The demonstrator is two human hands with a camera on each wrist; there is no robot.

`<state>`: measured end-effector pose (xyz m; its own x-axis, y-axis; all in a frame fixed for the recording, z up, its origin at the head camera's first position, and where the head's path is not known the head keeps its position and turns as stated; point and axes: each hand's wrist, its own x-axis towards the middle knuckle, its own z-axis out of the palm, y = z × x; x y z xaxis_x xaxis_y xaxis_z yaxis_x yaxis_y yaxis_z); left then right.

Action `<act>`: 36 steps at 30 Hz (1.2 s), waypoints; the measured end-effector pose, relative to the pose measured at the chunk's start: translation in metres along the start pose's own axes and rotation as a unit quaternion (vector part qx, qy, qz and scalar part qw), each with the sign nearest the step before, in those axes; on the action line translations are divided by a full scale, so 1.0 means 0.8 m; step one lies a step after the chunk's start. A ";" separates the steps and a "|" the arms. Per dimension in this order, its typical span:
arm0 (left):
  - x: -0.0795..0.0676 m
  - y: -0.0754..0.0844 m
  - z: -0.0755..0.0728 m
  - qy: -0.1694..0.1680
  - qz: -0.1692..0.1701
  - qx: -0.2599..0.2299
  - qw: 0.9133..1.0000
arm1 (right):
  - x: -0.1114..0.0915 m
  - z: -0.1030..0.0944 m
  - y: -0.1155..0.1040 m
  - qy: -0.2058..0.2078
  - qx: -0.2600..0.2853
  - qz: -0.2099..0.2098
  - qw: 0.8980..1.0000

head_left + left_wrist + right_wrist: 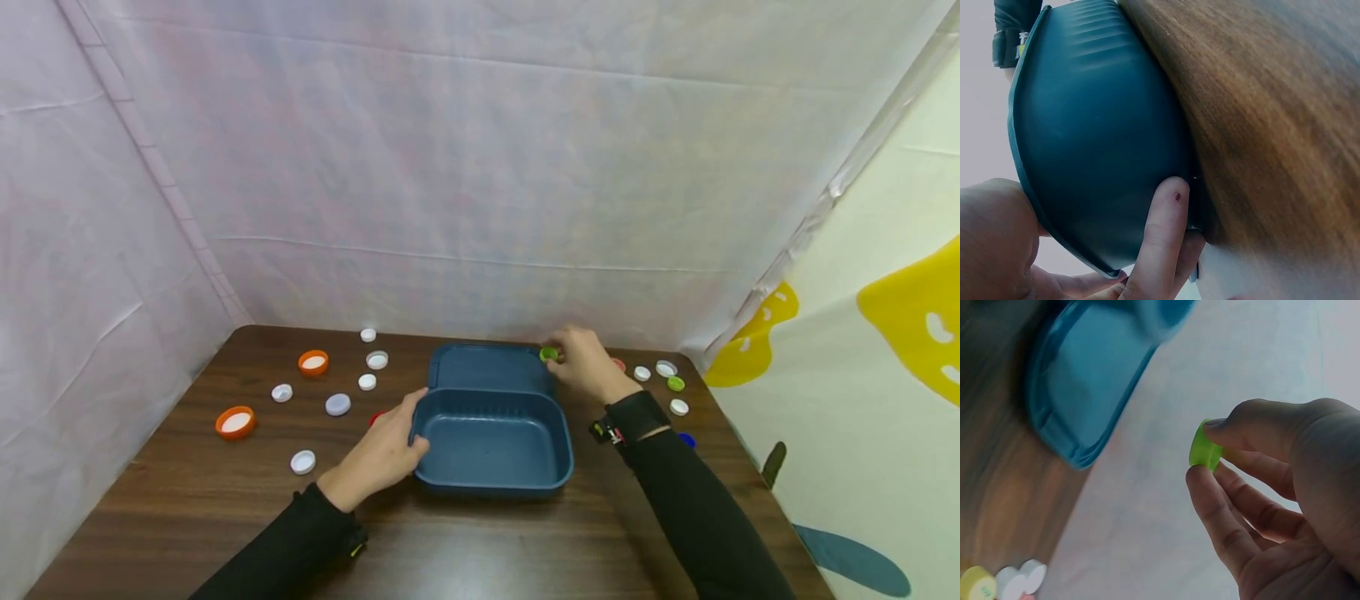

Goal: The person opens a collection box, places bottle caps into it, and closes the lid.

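A dark blue plastic box [491,446] stands on the table, its lid [491,369] laid back behind it. My left hand [388,448] grips the box at its left side, with the thumb at the rim and fingers [1166,215] against the outer wall. Beside the right edge of the lid, my right hand [587,367] holds up a bright green bottle cap [1204,450]. Thumb and fingertips pinch the cap by its edge. A red cap [377,417] is partly hidden behind the left hand.
On the left of the brown table [480,550] lie several white caps [338,405] and two orange ring-shaped caps [236,422]. White caps [666,368], a green cap [676,383] and a blue cap [687,440] lie at right. Cloth walls [465,167] border the table.
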<state>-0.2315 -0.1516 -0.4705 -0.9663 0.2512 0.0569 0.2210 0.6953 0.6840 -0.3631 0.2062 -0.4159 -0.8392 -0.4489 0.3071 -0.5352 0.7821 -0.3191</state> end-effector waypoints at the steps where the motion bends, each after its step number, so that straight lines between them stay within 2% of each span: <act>1: 0.000 0.000 0.000 0.000 0.000 0.000 1.000 | 0.000 -0.001 -0.006 0.001 -0.001 -0.009 1.000; 13: 0.001 0.002 -0.001 -0.003 0.000 -0.008 1.000 | -0.002 -0.001 -0.070 -0.022 -0.030 -0.102 0.994; 21: 0.000 0.003 -0.001 -0.001 -0.005 -0.006 1.000 | -0.008 0.013 -0.098 -0.074 -0.031 -0.144 0.986; 26: 0.000 0.001 0.000 0.007 0.009 0.013 1.000 | -0.012 0.024 -0.112 -0.106 -0.026 -0.173 0.979; 29: -0.002 0.002 0.000 0.011 0.016 0.023 1.000 | -0.012 0.031 -0.120 -0.127 -0.028 -0.183 0.974; 36: -0.005 0.004 -0.002 0.008 0.010 0.013 1.000 | -0.013 0.045 -0.135 -0.175 -0.034 -0.191 0.965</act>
<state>-0.2275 -0.1517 -0.4672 -0.9636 0.2549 0.0811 0.2430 0.7078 0.6633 -0.2997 0.1105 -0.4171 -0.5690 -0.8197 0.0657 -0.8149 0.5512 -0.1793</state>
